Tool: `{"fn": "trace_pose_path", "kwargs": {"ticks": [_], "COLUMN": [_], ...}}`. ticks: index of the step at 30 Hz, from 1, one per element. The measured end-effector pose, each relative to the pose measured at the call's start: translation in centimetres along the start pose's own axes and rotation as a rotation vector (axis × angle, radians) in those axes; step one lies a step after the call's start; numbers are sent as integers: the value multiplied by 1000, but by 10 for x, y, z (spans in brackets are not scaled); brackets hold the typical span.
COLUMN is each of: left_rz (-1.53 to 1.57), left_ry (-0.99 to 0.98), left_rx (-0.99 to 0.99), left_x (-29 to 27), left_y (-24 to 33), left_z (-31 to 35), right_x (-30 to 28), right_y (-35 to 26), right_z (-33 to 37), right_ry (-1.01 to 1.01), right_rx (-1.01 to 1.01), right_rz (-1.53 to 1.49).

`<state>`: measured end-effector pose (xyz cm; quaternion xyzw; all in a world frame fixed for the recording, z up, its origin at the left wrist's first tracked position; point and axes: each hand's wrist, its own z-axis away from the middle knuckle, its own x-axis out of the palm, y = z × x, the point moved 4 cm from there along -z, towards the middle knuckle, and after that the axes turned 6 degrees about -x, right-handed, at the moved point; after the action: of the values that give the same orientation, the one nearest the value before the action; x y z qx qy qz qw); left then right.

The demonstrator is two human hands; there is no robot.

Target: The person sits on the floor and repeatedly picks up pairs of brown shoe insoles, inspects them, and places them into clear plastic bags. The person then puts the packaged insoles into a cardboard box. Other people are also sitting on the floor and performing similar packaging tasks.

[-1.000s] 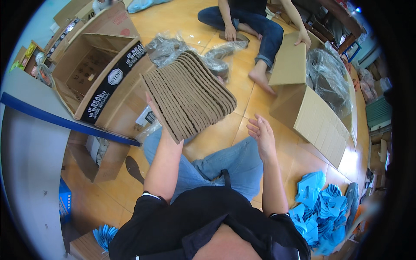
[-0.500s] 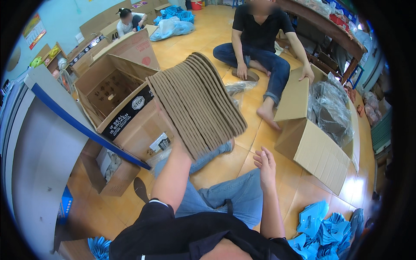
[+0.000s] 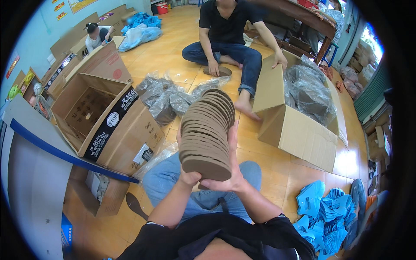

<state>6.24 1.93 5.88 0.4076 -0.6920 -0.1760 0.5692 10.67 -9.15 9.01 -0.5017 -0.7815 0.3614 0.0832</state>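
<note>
A thick stack of brown shoe soles (image 3: 207,134) is held up in front of me, over my crossed legs, with the end sole's flat face turned toward me. My left hand (image 3: 189,177) grips the stack's left side, thumb near its lower end. Along the right side lies my right hand (image 3: 232,171), its fingers reaching up the edge and its thumb under the near end. Parts of both hands are hidden behind the soles. A single dark sole (image 3: 136,206) lies on the floor left of my legs.
An open carton (image 3: 130,141) stands at left beside a blue-edged panel (image 3: 65,147). Plastic-wrapped soles (image 3: 162,97) lie beyond it. A co-worker (image 3: 229,39) sits opposite, holding another carton (image 3: 299,134) at right. Blue cut pieces (image 3: 327,216) are piled at lower right.
The stack has swung down and turned from its raised, sideways position to end-on before me. My right hand, earlier apart and holding nothing, now grips it too. The view has shifted right.
</note>
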Motion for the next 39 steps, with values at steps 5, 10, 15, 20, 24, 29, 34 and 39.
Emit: {"fn": "trace_pose_path", "kwargs": {"ticks": [5,10,15,20,24,29,34,39], "left_rz": [-466,-549,-570,-552,-549,-595,-571,-596], "left_ry": [160,-29,-74,35,70,63,69,98], "left_rx": [133,-88,-131,-121,-224,-150,-161,-181], "left_x": [44,55,46,35,23,14,17,19], "left_y": [18,42,42,24,7,-7,-14,-17], "left_z": [-7,-8,-15,-18,-18,-11,-10,-13], "right_x": [-4,-18,-22,-23,-21,-25,-29,-33], "right_y": [24,50,63,62,67,76,72,73], "right_z": [15,38,48,54,68,82,90,103], "right_ry": [141,434,579,551,588,601,679,597], "right_rx": [411,614,517,495,551,619,678,684], "right_rz": [-777,-1332,-1617,-1670,-1640,-1379,-1440,-1508]}}
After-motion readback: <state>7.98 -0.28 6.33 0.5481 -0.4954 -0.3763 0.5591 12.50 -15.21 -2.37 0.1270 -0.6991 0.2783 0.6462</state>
